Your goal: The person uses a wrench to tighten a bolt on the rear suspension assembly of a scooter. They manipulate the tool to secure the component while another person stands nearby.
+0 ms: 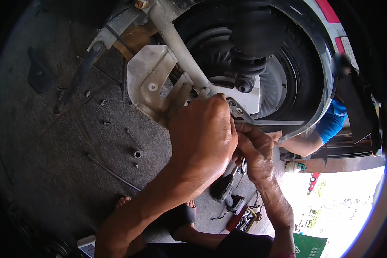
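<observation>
My left hand [204, 133] is closed, knuckles up, against the frame of a tilted scooter or similar vehicle. Its fingertips are hidden behind the hand. Just to its right, my right hand [257, 152] has its fingers bent together, thumb toward the left hand. Whatever either hand holds is out of sight. Beyond them are a pale metal tube [180, 51], a dirty white bracket plate [142, 64] with holes, and a small metal bracket [237, 109] with bolt holes. The wheel [273, 86] with its black tyre and a dark shock absorber [247, 62] lie behind.
Another person's arm with a blue sleeve [332, 120] reaches in at the right. On the grey floor lie a metal rod [112, 172], a ring-like metal part [137, 154], a black cover [41, 73], a dark power tool [222, 188] and a red tray [235, 220] of metal parts.
</observation>
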The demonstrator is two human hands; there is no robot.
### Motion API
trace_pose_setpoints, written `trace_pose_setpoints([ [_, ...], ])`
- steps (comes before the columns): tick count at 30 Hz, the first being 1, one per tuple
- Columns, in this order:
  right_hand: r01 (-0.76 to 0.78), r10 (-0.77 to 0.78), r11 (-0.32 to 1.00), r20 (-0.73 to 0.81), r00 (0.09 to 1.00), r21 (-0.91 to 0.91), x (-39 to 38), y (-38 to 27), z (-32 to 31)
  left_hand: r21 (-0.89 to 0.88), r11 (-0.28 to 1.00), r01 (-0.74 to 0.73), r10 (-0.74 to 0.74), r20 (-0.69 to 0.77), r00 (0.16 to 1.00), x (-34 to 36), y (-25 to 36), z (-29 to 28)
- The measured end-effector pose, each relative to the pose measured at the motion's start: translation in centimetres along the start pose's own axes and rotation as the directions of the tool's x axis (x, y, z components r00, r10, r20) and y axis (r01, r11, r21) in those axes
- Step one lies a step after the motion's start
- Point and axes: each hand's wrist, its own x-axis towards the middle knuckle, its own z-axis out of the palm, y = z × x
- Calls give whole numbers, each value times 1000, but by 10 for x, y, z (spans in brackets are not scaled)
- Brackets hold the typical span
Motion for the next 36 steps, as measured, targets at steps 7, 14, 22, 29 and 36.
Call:
trace_pose_setpoints([
  [7, 112, -99, 883, -53, 994, 456, 9, 8, -14, -61, 997, -41, 41, -2, 999, 7, -9, 4],
  [14, 257, -218, 887, -143, 965, 383, 11, 21, -4, -98, 995, -2, 6, 42, 999, 7, -8, 5],
  [22, 265, -226, 909, -154, 962, 321, 13, 21, -4, -125, 991, 47, -35, 97, 995, 9, -4, 5],
  [29, 266, -229, 906, -147, 962, 330, 13, 22, -4, 8, 998, -57, 57, -12, 998, 10, -2, 10],
  [36, 252, -216, 912, -142, 966, 324, 10, 17, -4, 189, 974, -128, 150, -108, 983, 2, 6, 17],
])
